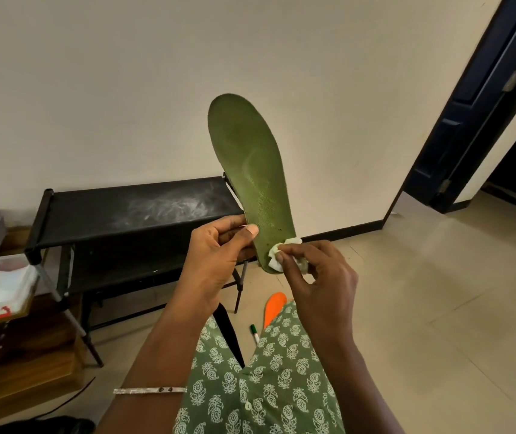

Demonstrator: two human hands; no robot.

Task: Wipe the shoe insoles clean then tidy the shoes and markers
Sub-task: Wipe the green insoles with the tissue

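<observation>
**Green insole held upright, white wad pressed at its heel**

A black shoe rack [131, 211] is seen against the far wall, its top shelf streaked with pale dust. In front of it a green insole [247, 158] is held upright at centre, toe end up. Its lower left edge is gripped by the left hand [216, 255], thumb laid on the front face, fingers curled behind. A crumpled white wad [277, 258] is pinched in the fingertips of the right hand [316, 283] and pressed against the heel end. On the floor below, a black insole [228, 330] and an orange insole [273, 306] are partly hidden by a green patterned garment [266, 386]. Between them a green-capped marker [254, 333] is lying.
</observation>
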